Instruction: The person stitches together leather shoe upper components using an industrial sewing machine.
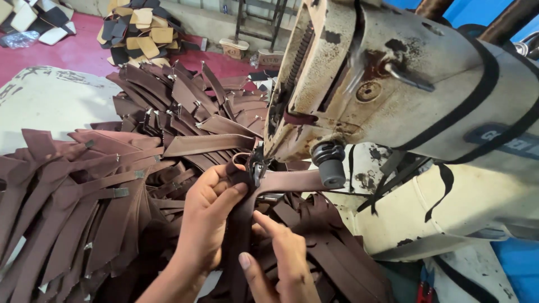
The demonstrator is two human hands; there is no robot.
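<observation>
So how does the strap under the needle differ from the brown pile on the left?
The strap is a single piece, pinched by the left hand and steadied by the right hand at the sewing machine. The brown pile holds many pieces lying loose and overlapping, untouched by either hand. Both are the same dark brown material.

I count: one sewing machine; two hands, left and right; brown straps on table, too many to count; tan pieces beyond far edge, likewise.

sewing machine right, strap heap left, hands between, strap under needle
</observation>
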